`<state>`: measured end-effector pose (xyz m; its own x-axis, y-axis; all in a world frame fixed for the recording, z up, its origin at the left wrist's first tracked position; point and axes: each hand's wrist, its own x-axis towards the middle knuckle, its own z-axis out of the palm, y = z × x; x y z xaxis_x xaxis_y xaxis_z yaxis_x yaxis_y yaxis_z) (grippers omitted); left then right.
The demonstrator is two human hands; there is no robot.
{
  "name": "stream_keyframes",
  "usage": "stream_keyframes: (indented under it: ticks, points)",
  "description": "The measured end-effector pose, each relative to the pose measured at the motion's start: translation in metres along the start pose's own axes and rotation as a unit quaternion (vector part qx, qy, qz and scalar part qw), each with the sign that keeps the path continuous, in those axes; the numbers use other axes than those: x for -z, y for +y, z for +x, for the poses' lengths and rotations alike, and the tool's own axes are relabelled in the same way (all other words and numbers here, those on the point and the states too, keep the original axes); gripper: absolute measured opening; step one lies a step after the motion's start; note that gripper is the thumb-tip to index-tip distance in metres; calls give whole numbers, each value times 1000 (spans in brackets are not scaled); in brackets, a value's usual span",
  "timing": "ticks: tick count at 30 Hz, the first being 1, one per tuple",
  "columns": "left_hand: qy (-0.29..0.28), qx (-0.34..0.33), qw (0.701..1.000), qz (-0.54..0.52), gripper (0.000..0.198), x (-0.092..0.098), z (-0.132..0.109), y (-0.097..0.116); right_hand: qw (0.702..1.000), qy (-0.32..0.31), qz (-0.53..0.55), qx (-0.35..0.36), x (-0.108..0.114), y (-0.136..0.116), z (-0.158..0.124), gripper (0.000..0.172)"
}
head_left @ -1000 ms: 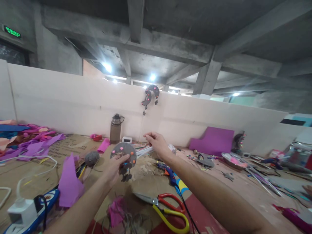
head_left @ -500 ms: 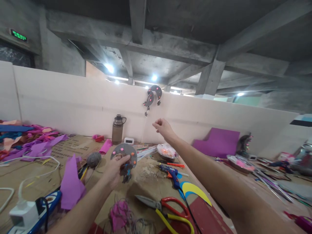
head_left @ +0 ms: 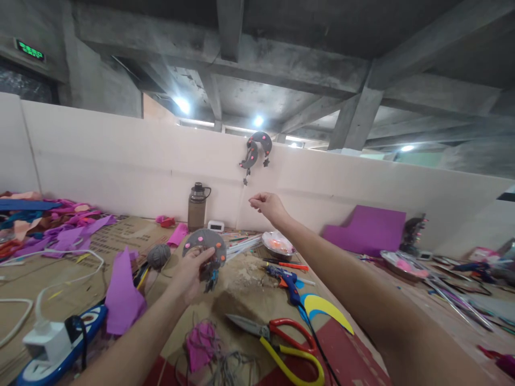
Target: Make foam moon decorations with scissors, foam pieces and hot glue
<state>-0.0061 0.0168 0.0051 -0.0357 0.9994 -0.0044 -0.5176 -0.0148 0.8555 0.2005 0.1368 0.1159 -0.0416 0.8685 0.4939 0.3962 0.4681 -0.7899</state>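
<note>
My left hand [head_left: 192, 271] grips a grey crescent-shaped ornament [head_left: 209, 241] with pink and orange dots, held above the cardboard-covered table. Dark and blue bits dangle below it. Out in front of the white partition, my right hand [head_left: 269, 206] is raised with thumb and fingers pinched together. Whether a thread is in that pinch cannot be made out. Two similar grey crescents with small hanging stars, a crescent ornament [head_left: 260, 147] pair, hang at the partition's top. Below my hands lie scissors [head_left: 277, 332] with red and yellow handles, and tangled grey yarn [head_left: 233, 370] beside a pink piece.
A blue glue gun [head_left: 287, 281] and yellow crescent [head_left: 328, 312] lie right of centre. A bottle [head_left: 198, 206], a yarn ball [head_left: 159, 256] and a bowl [head_left: 277, 245] stand behind. Left are a power strip [head_left: 88, 324] and felt scraps [head_left: 60, 228]; right, a purple sheet [head_left: 372, 230].
The camera view has tilted slightly, so the table and partition sit a little higher. My right hand stays raised and pinched, while my left still holds the crescent ornament.
</note>
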Motion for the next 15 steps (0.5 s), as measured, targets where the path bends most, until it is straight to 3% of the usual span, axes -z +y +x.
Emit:
stream_keyframes:
  ticks: [5,8,11,15]
  points:
    - [5,-14,1000,-7,27,0,1,-3,994,-88,-56,-27,-25,3,-35,33]
    - [20,-25,999,-7,29,2,2,-5,982,-182,-16,-52,-41,6,-63,41]
    - [18,-35,999,-13,31,2,3,-5,962,-262,52,-47,-50,9,-87,43]
    - [20,-27,999,-9,32,3,5,-6,943,-325,64,-37,-54,10,-106,30]
